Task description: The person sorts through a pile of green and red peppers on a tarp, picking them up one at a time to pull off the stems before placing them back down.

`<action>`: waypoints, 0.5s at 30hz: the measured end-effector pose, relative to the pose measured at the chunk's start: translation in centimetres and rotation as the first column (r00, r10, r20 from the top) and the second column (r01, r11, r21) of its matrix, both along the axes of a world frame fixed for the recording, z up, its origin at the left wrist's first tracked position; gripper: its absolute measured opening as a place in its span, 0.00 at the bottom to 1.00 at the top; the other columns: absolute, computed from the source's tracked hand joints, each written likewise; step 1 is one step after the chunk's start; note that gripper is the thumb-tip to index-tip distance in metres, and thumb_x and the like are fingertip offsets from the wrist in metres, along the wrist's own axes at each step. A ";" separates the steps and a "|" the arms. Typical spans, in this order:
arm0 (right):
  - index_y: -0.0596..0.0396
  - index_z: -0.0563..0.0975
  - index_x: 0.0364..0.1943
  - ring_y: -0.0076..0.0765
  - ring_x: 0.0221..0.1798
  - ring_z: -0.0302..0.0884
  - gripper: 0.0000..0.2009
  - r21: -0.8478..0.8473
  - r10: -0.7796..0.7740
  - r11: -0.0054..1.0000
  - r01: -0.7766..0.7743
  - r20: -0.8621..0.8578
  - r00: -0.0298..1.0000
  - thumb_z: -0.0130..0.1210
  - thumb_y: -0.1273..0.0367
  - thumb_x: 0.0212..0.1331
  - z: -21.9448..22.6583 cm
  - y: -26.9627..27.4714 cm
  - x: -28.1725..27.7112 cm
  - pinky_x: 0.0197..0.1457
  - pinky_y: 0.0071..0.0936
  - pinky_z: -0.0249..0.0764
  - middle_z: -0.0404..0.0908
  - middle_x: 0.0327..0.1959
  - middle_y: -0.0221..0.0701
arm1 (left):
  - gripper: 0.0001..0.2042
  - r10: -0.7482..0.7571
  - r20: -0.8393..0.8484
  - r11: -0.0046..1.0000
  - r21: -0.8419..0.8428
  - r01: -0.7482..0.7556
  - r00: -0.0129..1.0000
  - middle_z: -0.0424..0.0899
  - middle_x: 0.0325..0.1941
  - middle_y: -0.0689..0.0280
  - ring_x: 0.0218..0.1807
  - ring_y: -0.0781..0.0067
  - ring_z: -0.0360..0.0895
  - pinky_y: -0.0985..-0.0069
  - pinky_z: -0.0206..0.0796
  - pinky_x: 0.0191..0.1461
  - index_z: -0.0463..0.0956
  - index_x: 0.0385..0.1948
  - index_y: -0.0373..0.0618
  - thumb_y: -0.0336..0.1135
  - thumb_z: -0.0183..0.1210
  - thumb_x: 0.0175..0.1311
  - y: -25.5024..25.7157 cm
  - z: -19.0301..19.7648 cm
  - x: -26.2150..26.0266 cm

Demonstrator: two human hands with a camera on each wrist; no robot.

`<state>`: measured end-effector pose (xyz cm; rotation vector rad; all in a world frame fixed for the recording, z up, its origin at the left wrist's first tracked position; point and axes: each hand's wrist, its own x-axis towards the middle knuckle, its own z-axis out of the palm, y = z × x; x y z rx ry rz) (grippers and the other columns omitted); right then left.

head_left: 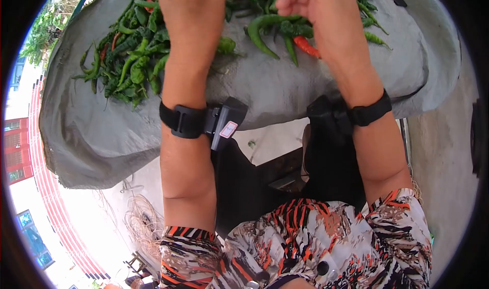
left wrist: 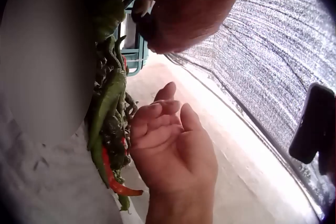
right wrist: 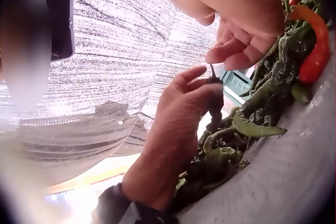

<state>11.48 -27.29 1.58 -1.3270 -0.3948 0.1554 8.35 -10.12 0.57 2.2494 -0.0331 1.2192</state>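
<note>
My left hand (head_left: 191, 26) pinches a dark, wrinkled green chili pepper (right wrist: 214, 106) near its stem end, as the right wrist view shows. The pepper hangs down with its thin stem pointing up. To the right, my right hand (head_left: 336, 29) hovers over the front of the pile, its fingers loosely bent and the palm bare in the left wrist view. Its fingertips overlap the stem's tip in the right wrist view. Below that hand lie a curved green pepper (head_left: 262, 36) and a red pepper (head_left: 305, 47).
A heap of green peppers (head_left: 137, 59) with a few red ones spreads over a grey cloth-covered surface (head_left: 270, 93). Behind it stands a teal plastic crate (left wrist: 137, 58). Wrist cameras sit on both forearms. Coiled cord (head_left: 142, 217) lies on the ground at left.
</note>
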 end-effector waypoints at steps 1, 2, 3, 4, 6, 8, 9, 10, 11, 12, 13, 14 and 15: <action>0.57 0.76 0.50 0.22 0.33 0.76 0.11 -0.087 -0.038 0.995 0.050 0.136 0.990 0.53 0.66 0.70 -0.3 -0.1 0.3 0.36 0.21 0.73 0.81 0.37 0.31 | 0.23 0.013 0.039 0.999 0.051 -0.015 0.999 0.81 0.44 0.58 0.50 0.56 0.77 0.64 0.68 0.57 0.76 0.55 0.40 0.22 0.61 0.53 0.1 -0.3 0.2; 0.57 0.77 0.48 0.22 0.33 0.76 0.10 -0.164 -0.061 0.980 0.109 0.275 0.959 0.54 0.67 0.70 -0.6 -0.1 0.7 0.36 0.21 0.73 0.81 0.36 0.31 | 0.22 0.025 0.081 0.994 0.102 -0.033 0.996 0.81 0.46 0.57 0.52 0.56 0.76 0.63 0.67 0.59 0.77 0.54 0.40 0.23 0.62 0.53 0.3 -0.5 0.4; 0.58 0.78 0.42 0.33 0.36 0.78 0.07 -0.114 -0.101 0.977 0.178 0.489 0.866 0.56 0.72 0.64 -1.4 0.5 1.2 0.40 0.29 0.74 0.82 0.36 0.33 | 0.21 0.034 0.125 0.987 0.153 -0.053 0.992 0.80 0.47 0.57 0.54 0.55 0.74 0.62 0.65 0.61 0.78 0.53 0.40 0.24 0.62 0.53 0.3 -0.5 0.5; 0.59 0.78 0.42 0.37 0.38 0.79 0.07 -0.218 -0.108 0.919 0.329 0.665 0.739 0.57 0.72 0.62 -1.7 0.1 1.5 0.43 0.32 0.74 0.82 0.36 0.35 | 0.20 0.040 0.170 0.976 0.203 -0.075 0.985 0.80 0.48 0.57 0.56 0.54 0.73 0.61 0.63 0.62 0.78 0.51 0.40 0.26 0.62 0.53 0.3 -0.6 0.5; 0.59 0.79 0.41 0.45 0.42 0.78 0.09 -0.340 0.003 0.755 0.561 0.857 0.516 0.57 0.73 0.57 -1.7 -0.6 1.6 0.47 0.37 0.74 0.82 0.36 0.38 | 0.18 -0.205 -0.071 0.969 0.125 0.213 0.976 0.79 0.49 0.57 0.53 0.55 0.73 0.62 0.64 0.60 0.79 0.49 0.40 0.26 0.62 0.54 -0.3 -0.6 0.3; 0.59 0.79 0.40 0.51 0.45 0.78 0.09 -0.460 0.150 0.625 0.631 0.864 0.481 0.57 0.75 0.54 -1.8 -1.4 1.2 0.50 0.41 0.73 0.81 0.36 0.41 | 0.15 -0.320 -0.280 0.927 0.106 0.360 0.905 0.79 0.48 0.58 0.50 0.56 0.73 0.62 0.64 0.58 0.80 0.46 0.40 0.26 0.62 0.54 -0.9 -0.4 -0.3; 0.59 0.80 0.40 0.53 0.46 0.77 0.10 -0.535 0.214 0.569 0.624 0.829 0.516 0.57 0.75 0.52 -1.8 -1.7 1.1 0.51 0.42 0.73 0.81 0.36 0.43 | 0.14 -0.305 -0.374 0.912 0.150 0.381 0.876 0.78 0.46 0.58 0.49 0.57 0.72 0.62 0.65 0.56 0.80 0.44 0.40 0.27 0.62 0.54 -1.2 -0.2 -0.8; 0.55 0.79 0.42 0.49 0.46 0.78 0.10 -0.533 0.266 0.554 0.639 0.841 0.471 0.57 0.72 0.56 -1.9 -2.0 1.6 0.50 0.40 0.74 0.81 0.37 0.39 | 0.13 -0.280 -0.458 0.894 0.195 0.403 0.844 0.78 0.45 0.59 0.47 0.57 0.72 0.62 0.65 0.55 0.80 0.43 0.40 0.27 0.62 0.54 -1.2 0.1 -0.8; 0.52 0.79 0.45 0.45 0.45 0.79 0.10 -0.527 0.316 0.538 0.658 0.850 0.422 0.57 0.69 0.60 -2.0 -2.4 2.3 0.49 0.38 0.74 0.81 0.38 0.36 | 0.10 -0.330 -0.352 0.882 0.216 0.419 0.876 0.77 0.43 0.59 0.41 0.60 0.73 0.65 0.66 0.49 0.79 0.39 0.39 0.26 0.63 0.55 -0.7 -1.0 -0.2; 0.48 0.79 0.47 0.40 0.45 0.80 0.10 -0.516 0.365 0.523 0.678 0.855 0.369 0.57 0.65 0.63 -2.2 -2.4 2.8 0.47 0.36 0.75 0.82 0.40 0.33 | 0.12 -0.303 -0.317 0.879 0.272 0.392 0.899 0.78 0.43 0.61 0.44 0.61 0.74 0.66 0.68 0.51 0.80 0.41 0.42 0.27 0.65 0.54 -0.5 -1.5 0.0; 0.45 0.79 0.47 0.48 0.54 0.76 0.12 -0.601 0.249 0.466 0.649 0.793 0.556 0.58 0.67 0.58 -2.3 -2.2 1.8 0.54 0.43 0.73 0.81 0.42 0.34 | 0.14 -0.276 -0.277 0.873 0.328 0.361 0.920 0.78 0.44 0.63 0.48 0.62 0.76 0.68 0.69 0.52 0.81 0.43 0.44 0.29 0.67 0.53 -0.3 -1.7 0.1; 0.45 0.79 0.47 0.48 0.53 0.77 0.12 -0.597 0.231 0.456 0.660 0.796 0.560 0.58 0.68 0.58 -2.2 -2.1 1.9 0.54 0.43 0.73 0.81 0.42 0.34 | 0.17 -0.250 -0.237 0.865 0.380 0.327 0.939 0.79 0.45 0.65 0.51 0.63 0.78 0.70 0.70 0.54 0.81 0.45 0.47 0.30 0.69 0.52 -0.2 -2.1 0.2; 0.44 0.79 0.47 0.49 0.53 0.77 0.12 -0.598 0.215 0.444 0.667 0.794 0.569 0.58 0.68 0.58 -2.2 -2.2 1.8 0.54 0.43 0.73 0.81 0.41 0.34 | 0.13 -0.255 -0.262 0.898 0.293 0.329 0.931 0.76 0.46 0.64 0.52 0.59 0.74 0.68 0.69 0.53 0.82 0.39 0.46 0.38 0.71 0.54 -0.4 -2.2 0.1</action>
